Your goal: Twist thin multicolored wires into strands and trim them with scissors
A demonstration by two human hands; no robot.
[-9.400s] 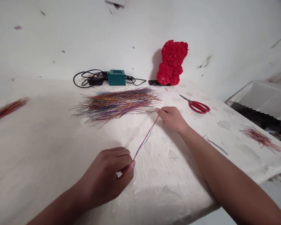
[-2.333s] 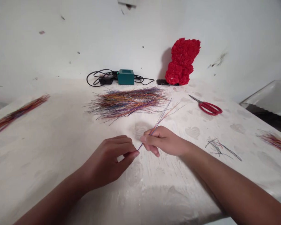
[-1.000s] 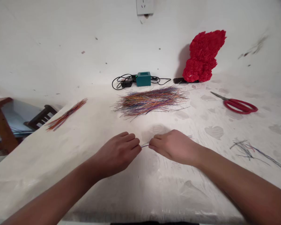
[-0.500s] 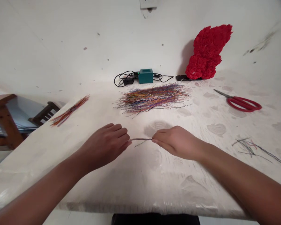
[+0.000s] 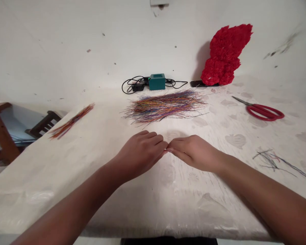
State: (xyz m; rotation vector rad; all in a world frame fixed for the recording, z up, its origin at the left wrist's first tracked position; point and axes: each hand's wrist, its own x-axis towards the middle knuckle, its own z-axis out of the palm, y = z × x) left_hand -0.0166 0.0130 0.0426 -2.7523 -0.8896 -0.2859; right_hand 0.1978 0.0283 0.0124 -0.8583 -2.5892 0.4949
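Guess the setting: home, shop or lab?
Probably a home worktable, not a lab: a covered table against a scuffed wall, a loose wire pile and scissors for handwork, and a rose bear as decoration.

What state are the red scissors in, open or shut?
Shut. The red scissors lie flat on the table, their blades together as one thin point and the handle loops side by side.

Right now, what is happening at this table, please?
A person works at a table with a white patterned cover. The left hand and the right hand meet tip to tip, in front of a loose pile of thin multicoloured wires. The fingers are pinched shut; what they pinch is hidden. Red-handled scissors lie to the right, and a small orange-red bundle of wires to the left.
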